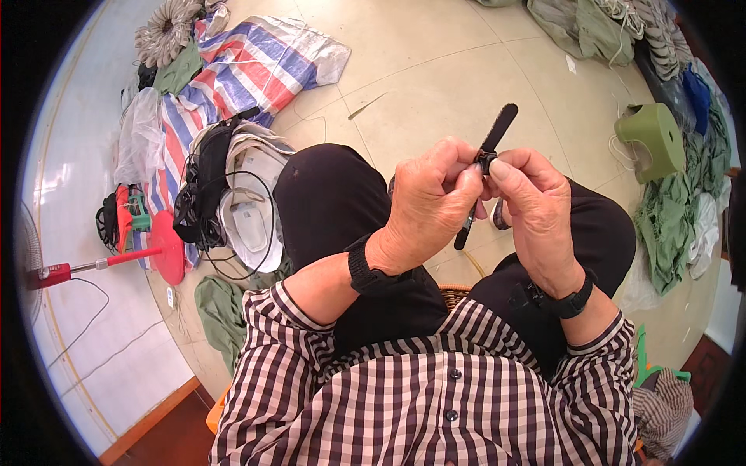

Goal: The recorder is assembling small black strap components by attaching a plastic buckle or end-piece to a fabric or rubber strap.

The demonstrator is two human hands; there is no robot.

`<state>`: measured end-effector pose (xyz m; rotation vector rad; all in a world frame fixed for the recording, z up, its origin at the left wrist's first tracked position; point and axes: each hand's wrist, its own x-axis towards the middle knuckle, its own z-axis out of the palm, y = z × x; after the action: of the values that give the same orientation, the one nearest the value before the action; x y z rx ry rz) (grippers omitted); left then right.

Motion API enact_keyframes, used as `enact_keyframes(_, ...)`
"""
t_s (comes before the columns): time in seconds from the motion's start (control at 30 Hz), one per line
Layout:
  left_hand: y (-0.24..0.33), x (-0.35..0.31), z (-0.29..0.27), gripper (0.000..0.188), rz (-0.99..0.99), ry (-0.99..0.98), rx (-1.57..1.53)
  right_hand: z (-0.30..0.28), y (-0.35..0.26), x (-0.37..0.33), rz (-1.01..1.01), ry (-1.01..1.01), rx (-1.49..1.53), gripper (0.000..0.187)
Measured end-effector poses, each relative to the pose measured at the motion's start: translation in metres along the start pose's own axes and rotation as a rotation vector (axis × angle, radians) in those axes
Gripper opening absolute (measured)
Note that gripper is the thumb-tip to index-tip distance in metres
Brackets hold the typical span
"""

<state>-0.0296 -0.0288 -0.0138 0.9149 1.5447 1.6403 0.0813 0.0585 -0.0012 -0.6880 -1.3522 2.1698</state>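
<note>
A short black strap [499, 128] is pinched between my two hands in front of my knees. It slants from upper right to lower left, and its free upper end sticks out above my fingers. My left hand [430, 200] is closed, thumb and fingertips on the strap's middle. Beside it my right hand [535, 206] is closed too, its thumb pressing a small dark piece, maybe a buckle, on the strap. The lower end [464, 233] shows below the fingers. Fingertips hide much of the middle part. Black bands circle both my wrists.
To my left a pale bag [250, 217] with black straps and cords lies by a striped woven sheet [268, 66]. A red-based standing fan [167, 248] is beyond it. A green stool [651, 141] and green cloth [667, 233] sit at right.
</note>
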Motion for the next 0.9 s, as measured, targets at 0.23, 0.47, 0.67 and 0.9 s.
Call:
enact_keyframes(0.23, -0.002, -0.001, 0.003, 0.008, -0.018, 0.005, 0.024, -0.004, -0.003, 0.002, 0.168, 0.008, 0.108, 0.01)
enact_keyframes(0.47, -0.007, -0.001, 0.003, 0.008, -0.036, 0.005, -0.01, -0.009, -0.003, 0.004, 0.247, -0.01, 0.139, 0.01)
enact_keyframes(0.67, -0.005, -0.001, 0.003, 0.007, -0.062, 0.007, 0.014, -0.015, -0.001, 0.007, 0.317, -0.03, 0.154, 0.01)
enact_keyframes(0.9, -0.012, 0.002, 0.001, 0.006, 0.046, -0.008, 0.069, -0.011, 0.001, 0.006, 0.23, -0.01, 0.146, 0.011)
